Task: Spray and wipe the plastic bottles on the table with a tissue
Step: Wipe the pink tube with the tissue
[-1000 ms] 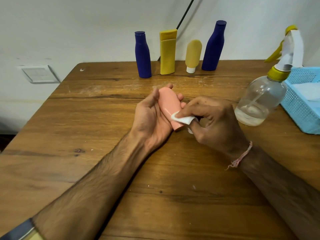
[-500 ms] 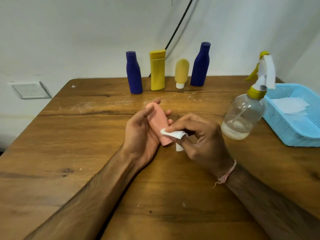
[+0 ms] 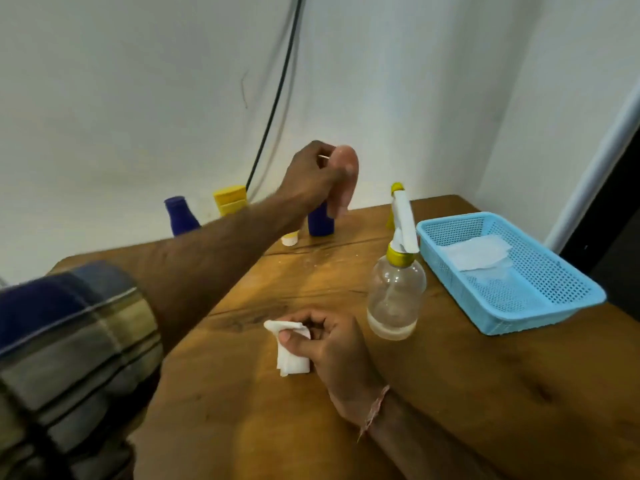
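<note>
My left hand [image 3: 313, 176] grips the pink plastic bottle [image 3: 343, 183] and holds it in the air above the back of the table, near the row of bottles by the wall. My right hand [image 3: 329, 344] rests on the wooden table [image 3: 485, 393] and pinches a folded white tissue [image 3: 289, 351]. Behind my left arm stand a blue bottle [image 3: 180, 216], a yellow bottle [image 3: 230, 200], the white cap of a small yellow bottle [image 3: 289, 240] and another blue bottle [image 3: 320, 221], all partly hidden. The clear spray bottle [image 3: 396, 292] stands just right of my right hand.
A light blue perforated basket [image 3: 561, 306] with white tissues [image 3: 476, 256] in it sits at the table's right side. A black cable [image 3: 273, 98] runs down the white wall behind the bottles. The table's right edge lies just beyond the basket.
My left hand lifted the pink bottle off the table and carried it up toward the back row. My right hand came away from the bottle with the tissue. The camera swung right.
</note>
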The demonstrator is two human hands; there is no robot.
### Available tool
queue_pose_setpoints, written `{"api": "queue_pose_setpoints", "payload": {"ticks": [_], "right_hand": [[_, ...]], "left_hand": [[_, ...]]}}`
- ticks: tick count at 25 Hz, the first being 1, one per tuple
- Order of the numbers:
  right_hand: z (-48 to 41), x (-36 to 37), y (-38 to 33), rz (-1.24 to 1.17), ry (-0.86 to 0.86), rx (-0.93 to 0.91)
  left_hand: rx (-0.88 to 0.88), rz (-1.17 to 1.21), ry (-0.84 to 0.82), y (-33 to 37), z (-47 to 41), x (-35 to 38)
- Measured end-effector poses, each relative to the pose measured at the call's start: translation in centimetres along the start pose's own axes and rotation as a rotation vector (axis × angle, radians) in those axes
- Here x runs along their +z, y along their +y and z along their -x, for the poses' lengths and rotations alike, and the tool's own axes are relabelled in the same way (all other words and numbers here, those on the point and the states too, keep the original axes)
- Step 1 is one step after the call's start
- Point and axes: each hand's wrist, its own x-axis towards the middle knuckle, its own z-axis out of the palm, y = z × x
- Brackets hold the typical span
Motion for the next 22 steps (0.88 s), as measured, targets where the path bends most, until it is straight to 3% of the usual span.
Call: {"api": "queue_pose_setpoints", "payload": {"ticks": [4, 6, 17, 22], "right_hand": [[-0.4, -0.3, -0.3, 0.042, -0.041, -0.020], [-0.5, -0.2, -0.4, 0.052, -0.056, 0.022], [-0.7, -0.8, 0.2, 0.038, -0.041, 0.122], [-1.1, -1.1, 0.4, -0.171, -0.059, 0.162]], "left_hand": [[0.019, -0.458, -0.052, -0.8, -5.7, 3.5], [0.019, -0.560, -0.038, -2.2, -6.8, 4.9], [-0.008, -0.572, -0.064, -4.9, -7.2, 7.1], [-0.021, -0.469, -0.067, -2.8, -5.3, 4.7]]}}
